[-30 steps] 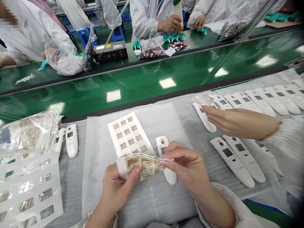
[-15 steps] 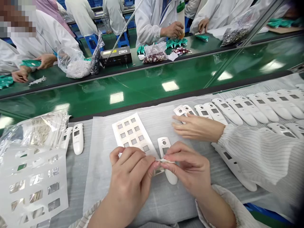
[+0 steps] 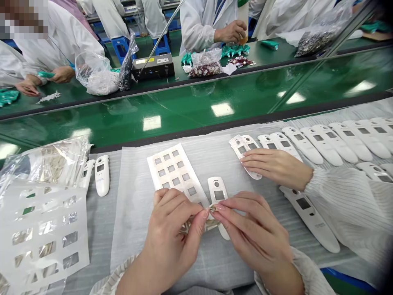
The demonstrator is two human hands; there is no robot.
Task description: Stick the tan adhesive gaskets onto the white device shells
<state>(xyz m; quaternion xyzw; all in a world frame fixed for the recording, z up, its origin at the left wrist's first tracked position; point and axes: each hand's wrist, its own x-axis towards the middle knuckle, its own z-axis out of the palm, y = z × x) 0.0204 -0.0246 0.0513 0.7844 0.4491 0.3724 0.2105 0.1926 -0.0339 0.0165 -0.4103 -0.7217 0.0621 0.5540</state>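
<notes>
- Now the left hand (image 3: 172,233) and right hand (image 3: 254,233) are pinching a sticker (image 3: 213,214) over a white casing (image 3: 217,190)
- Meanwhile, a co-worker's hand (image 3: 276,164) is resting on another casing (image 3: 242,144)

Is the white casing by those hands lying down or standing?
The casing lies flat on the white sheet, window facing up.

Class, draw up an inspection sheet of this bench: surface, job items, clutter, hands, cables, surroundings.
surface: white foam sheet over a grey mat
job's things: adhesive pad strip, die-cut pad sheet, white device casing
clutter: plastic bag, windowed white backing sheet
hands: left hand and right hand pinch the strip above the casing
cables: nothing seen
surroundings: co-worker's hand beside a casing; rows of white casings; green conveyor belt
</notes>
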